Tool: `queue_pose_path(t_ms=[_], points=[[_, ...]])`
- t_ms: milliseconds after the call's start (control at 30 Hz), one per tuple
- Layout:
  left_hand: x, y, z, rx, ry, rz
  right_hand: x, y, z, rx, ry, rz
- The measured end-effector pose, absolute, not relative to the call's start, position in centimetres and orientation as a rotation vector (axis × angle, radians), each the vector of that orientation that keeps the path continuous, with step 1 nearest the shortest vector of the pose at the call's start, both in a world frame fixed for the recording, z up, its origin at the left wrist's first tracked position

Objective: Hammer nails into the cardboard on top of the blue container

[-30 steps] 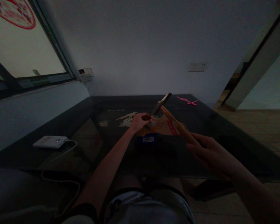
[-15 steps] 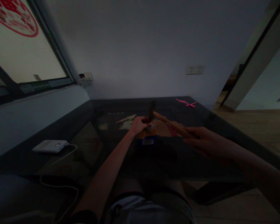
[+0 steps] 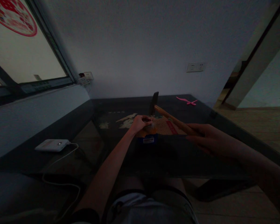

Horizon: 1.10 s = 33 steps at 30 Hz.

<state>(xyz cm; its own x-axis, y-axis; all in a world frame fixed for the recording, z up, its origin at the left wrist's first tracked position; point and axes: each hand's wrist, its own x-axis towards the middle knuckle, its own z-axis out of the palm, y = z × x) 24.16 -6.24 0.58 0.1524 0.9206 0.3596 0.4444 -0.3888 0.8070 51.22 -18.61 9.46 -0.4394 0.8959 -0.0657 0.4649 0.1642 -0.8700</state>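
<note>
A hammer (image 3: 175, 119) with a wooden handle and a dark head is in my right hand (image 3: 208, 137), fingers wrapped round the handle's near end. Its head stands just above and beyond my left hand (image 3: 139, 123). The fingers of my left hand are pinched together over a blue and yellow package (image 3: 149, 139); what lies between the fingertips is too dark and small to name. Under the hammer, right of the package, lies a tan, speckled flat piece (image 3: 162, 127) with a red strip.
On the dark tabletop (image 3: 154, 161) a white power bank (image 3: 52, 145) with a white cable (image 3: 66, 154) lies at the left. A pink ribbon-like item (image 3: 189, 102) is at the far right corner. The wall with sockets (image 3: 196, 67) rises behind.
The hammer's head has risen a little off the spot by my left fingers, and my right hand has shifted slightly right. My left hand stays in place.
</note>
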Motion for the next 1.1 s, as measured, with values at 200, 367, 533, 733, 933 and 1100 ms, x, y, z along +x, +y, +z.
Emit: queue_pose_path(t_ms=[200,367,533,733,933,1100], points=[[24.1,-6.4,0.7,1.905,1.314,1.169,51.0,-18.4,9.0,-1.283,-1.984,1.205],[23.9,-6.1,0.6,1.949,1.308,1.123,50.7,-18.7,9.2,-1.291,-1.926,1.243],[24.1,-5.9,0.3,1.898,1.302,1.15,51.0,-19.0,9.6,-1.24,-1.922,1.242],[24.0,-6.3,0.8,1.963,1.311,1.101,51.1,-18.6,8.8,-1.343,-1.976,1.224],[24.1,-6.1,0.5,1.908,1.284,1.123,51.2,-18.8,9.3,-1.263,-1.987,1.207],[24.1,-6.3,1.0,1.94,1.342,1.069,51.4,-18.4,8.5,-1.381,-2.082,1.216]])
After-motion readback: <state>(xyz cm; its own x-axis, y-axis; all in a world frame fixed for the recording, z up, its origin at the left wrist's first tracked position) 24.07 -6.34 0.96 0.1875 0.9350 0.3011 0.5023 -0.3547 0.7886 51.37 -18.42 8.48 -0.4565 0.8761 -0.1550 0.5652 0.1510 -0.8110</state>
